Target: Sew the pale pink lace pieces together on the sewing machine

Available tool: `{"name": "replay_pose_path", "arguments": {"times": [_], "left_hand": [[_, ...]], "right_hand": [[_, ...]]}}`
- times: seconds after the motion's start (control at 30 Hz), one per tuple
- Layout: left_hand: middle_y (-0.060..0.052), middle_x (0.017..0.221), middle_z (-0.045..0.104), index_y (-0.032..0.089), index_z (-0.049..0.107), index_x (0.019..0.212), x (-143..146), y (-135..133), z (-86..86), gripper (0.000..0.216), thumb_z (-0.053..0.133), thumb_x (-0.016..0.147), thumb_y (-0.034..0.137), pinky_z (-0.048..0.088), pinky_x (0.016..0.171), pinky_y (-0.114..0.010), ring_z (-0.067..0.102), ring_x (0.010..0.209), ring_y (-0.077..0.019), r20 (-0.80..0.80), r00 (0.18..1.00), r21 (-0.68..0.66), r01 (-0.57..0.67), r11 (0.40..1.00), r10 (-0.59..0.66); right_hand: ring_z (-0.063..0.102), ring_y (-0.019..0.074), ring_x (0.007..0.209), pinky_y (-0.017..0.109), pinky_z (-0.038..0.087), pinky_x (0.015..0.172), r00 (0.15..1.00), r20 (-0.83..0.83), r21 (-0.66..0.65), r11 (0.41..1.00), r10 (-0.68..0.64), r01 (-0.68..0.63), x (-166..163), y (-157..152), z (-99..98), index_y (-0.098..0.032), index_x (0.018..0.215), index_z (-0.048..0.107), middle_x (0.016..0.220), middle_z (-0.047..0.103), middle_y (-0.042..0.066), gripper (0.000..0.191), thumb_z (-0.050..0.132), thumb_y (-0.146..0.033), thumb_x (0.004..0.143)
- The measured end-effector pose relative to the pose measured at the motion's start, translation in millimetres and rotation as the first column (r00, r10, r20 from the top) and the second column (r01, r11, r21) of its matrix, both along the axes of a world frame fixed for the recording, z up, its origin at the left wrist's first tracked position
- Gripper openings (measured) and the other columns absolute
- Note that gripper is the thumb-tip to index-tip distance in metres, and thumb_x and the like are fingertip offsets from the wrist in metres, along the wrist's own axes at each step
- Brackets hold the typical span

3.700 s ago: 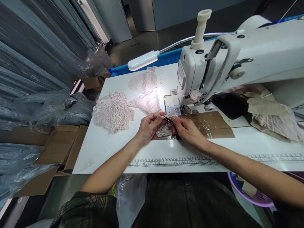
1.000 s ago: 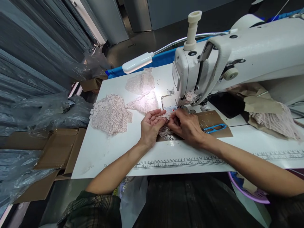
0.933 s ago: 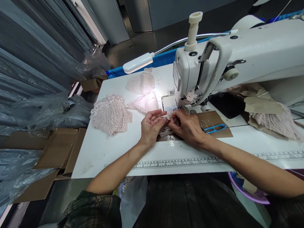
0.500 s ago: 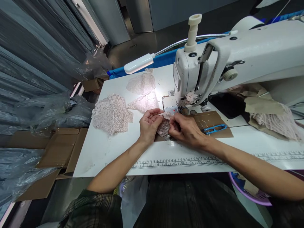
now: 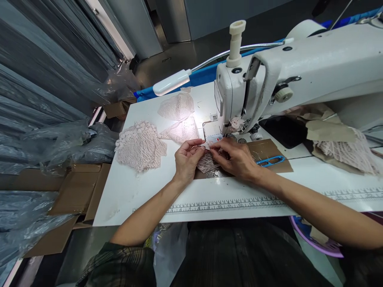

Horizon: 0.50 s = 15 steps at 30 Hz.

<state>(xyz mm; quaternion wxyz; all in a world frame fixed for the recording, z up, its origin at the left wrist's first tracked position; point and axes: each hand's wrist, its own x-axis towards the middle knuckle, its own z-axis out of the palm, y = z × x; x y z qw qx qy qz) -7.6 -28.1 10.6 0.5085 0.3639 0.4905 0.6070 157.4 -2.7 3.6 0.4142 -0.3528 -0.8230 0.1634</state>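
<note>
A pale pink lace piece (image 5: 206, 162) hangs between my hands, just in front of the sewing machine's (image 5: 229, 91) needle area. My left hand (image 5: 188, 159) pinches its upper edge between thumb and fingers. On the other side, my right hand (image 5: 235, 156) is closed on the same edge, fingertips close to the left ones. Fingers cover part of the lace. Brown cardboard (image 5: 269, 153) lies under and right of the hands, with blue thread snips (image 5: 271, 161) on it, near my right wrist.
A pile of lace pieces (image 5: 139, 147) lies at the table's left, more lace (image 5: 179, 109) behind it under the lamp (image 5: 171, 82). Further lace (image 5: 344, 145) with brown paper sits right, under the machine arm. A ruler strip (image 5: 209, 206) runs along the front edge. Cardboard boxes (image 5: 76, 185) stand left.
My right hand's fingers have shifted toward the left hand along the lace's edge and now pinch it near the left fingertips. The view has moved slightly.
</note>
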Motion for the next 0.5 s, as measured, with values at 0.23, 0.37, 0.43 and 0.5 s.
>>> {"name": "replay_pose_path", "arguments": {"times": [0.23, 0.37, 0.43, 0.5], "left_hand": [[-0.001, 0.077, 0.07, 0.017, 0.069, 0.088, 0.6, -3.1, 0.1, 0.023, 0.08, 0.068, 0.023, 0.054, 0.072, -0.024, 0.066, 0.066, -0.0103, -0.059, 0.997, 0.011, 0.041, 0.999, -0.041], [-0.001, 0.076, 0.07, 0.016, 0.069, 0.088, -2.2, 0.6, 0.2, 0.025, 0.08, 0.066, 0.022, 0.054, 0.07, -0.023, 0.065, 0.066, -0.0101, -0.029, 0.999, -0.008, 0.022, 1.0, -0.022], [-0.002, 0.084, 0.071, 0.016, 0.069, 0.087, -3.0, 2.4, 0.2, 0.026, 0.08, 0.064, 0.021, 0.055, 0.072, -0.024, 0.065, 0.068, -0.0103, 0.003, 1.0, -0.026, 0.003, 1.0, -0.003], [-0.003, 0.09, 0.072, 0.016, 0.068, 0.086, -3.1, 3.3, 0.6, 0.026, 0.081, 0.063, 0.02, 0.055, 0.077, -0.026, 0.066, 0.072, -0.0107, 0.041, 0.999, -0.04, -0.008, 0.999, 0.01]], "right_hand": [[0.048, 0.0146, 0.061, 0.027, 0.025, 0.056, 0.98, 0.176, -0.062, 0.992, -0.098, 0.11, -5.1, -2.4, 4.6, -0.015, 0.088, 0.059, 0.08, 0.061, 0.006, 0.017, 0.046, -0.026, 0.089], [0.044, 0.0125, 0.059, 0.026, 0.027, 0.056, 0.982, 0.166, -0.139, 0.988, 0.091, -0.068, -3.1, -5.8, 6.6, -0.016, 0.087, 0.054, 0.077, 0.058, 0.004, 0.011, 0.046, -0.023, 0.087], [0.043, 0.0122, 0.058, 0.027, 0.026, 0.057, 0.951, 0.181, -0.112, 0.966, 0.251, -0.233, -1.5, -6.9, 5.4, -0.017, 0.082, 0.054, 0.072, 0.056, 0.002, 0.014, 0.044, -0.023, 0.09], [0.04, 0.0118, 0.055, 0.028, 0.025, 0.056, 0.885, 0.234, -0.038, 0.913, 0.403, -0.406, 0.4, -7.1, 3.0, -0.018, 0.074, 0.054, 0.064, 0.054, 0.0, 0.028, 0.041, -0.027, 0.096]]}}
